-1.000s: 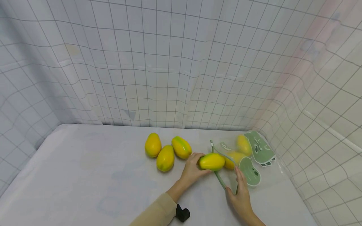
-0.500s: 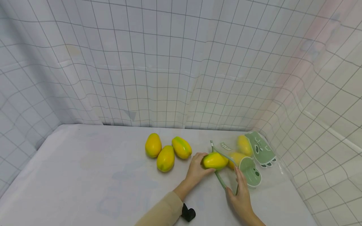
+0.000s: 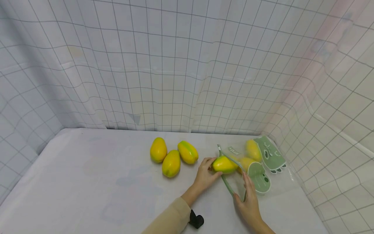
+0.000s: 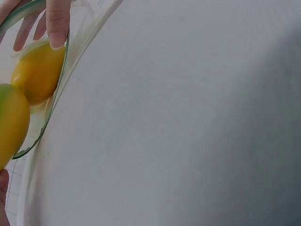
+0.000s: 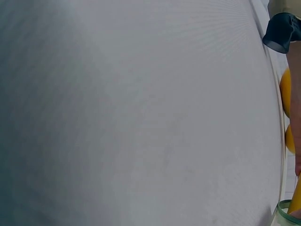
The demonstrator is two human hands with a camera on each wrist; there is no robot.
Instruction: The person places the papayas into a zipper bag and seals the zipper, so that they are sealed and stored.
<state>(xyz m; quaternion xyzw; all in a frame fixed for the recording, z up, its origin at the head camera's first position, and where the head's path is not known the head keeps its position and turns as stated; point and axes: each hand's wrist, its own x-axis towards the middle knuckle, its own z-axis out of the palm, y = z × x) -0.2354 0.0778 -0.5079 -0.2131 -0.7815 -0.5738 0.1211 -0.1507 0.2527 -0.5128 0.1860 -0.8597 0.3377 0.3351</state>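
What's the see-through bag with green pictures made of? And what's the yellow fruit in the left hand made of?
The bag looks like thin, shiny clear plastic: the fruits inside show through, and light glints on it. The yellow fruit in the left hand has a smooth, glossy skin, yellow blending into green; it might be plastic or foam, but real fruit could look alike.
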